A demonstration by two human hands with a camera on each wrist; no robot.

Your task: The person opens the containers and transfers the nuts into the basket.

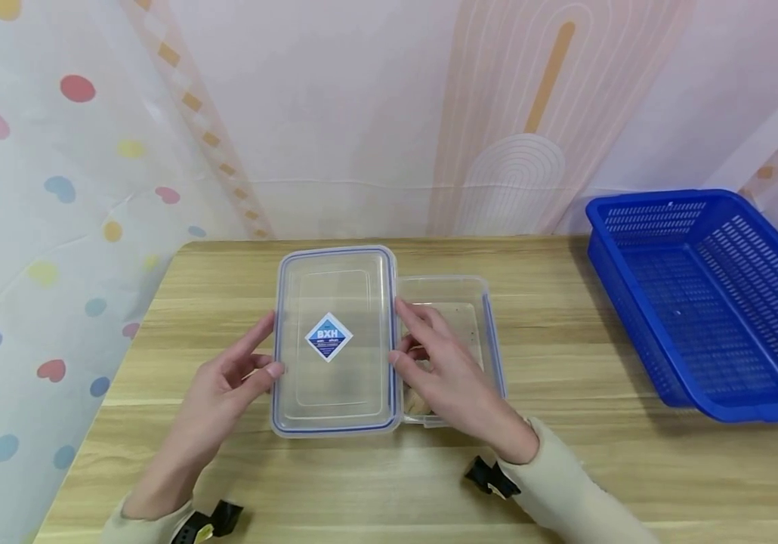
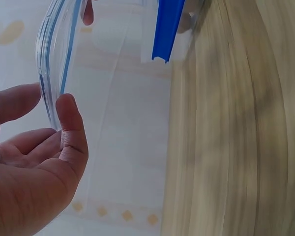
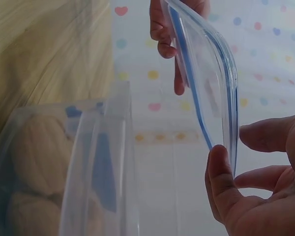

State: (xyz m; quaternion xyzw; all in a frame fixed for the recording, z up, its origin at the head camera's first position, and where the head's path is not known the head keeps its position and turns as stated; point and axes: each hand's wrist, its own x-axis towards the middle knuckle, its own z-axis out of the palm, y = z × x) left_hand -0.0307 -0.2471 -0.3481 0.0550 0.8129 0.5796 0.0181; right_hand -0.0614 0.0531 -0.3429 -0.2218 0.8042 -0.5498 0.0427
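Note:
A clear plastic lid (image 1: 336, 287) with a blue seal and a blue BXH diamond sticker is held up above the table. My left hand (image 1: 226, 385) pinches its left edge between thumb and fingers. The opposite edge is pinched by my right hand (image 1: 446, 370). Both wrist views show the lid (image 2: 54, 54) edge-on, gripped at its rim. Just right of the lid stands a clear container (image 1: 495, 340), partly hidden behind the lid and my right hand. Tan, rounded, ridged things (image 3: 43, 152) lie inside it.
A blue slotted basket (image 1: 640, 340) sits at the table's right side. The wooden table (image 1: 559, 317) runs back to a patterned cloth (image 1: 362, 136) hanging behind it; more cloth with coloured dots covers the left side.

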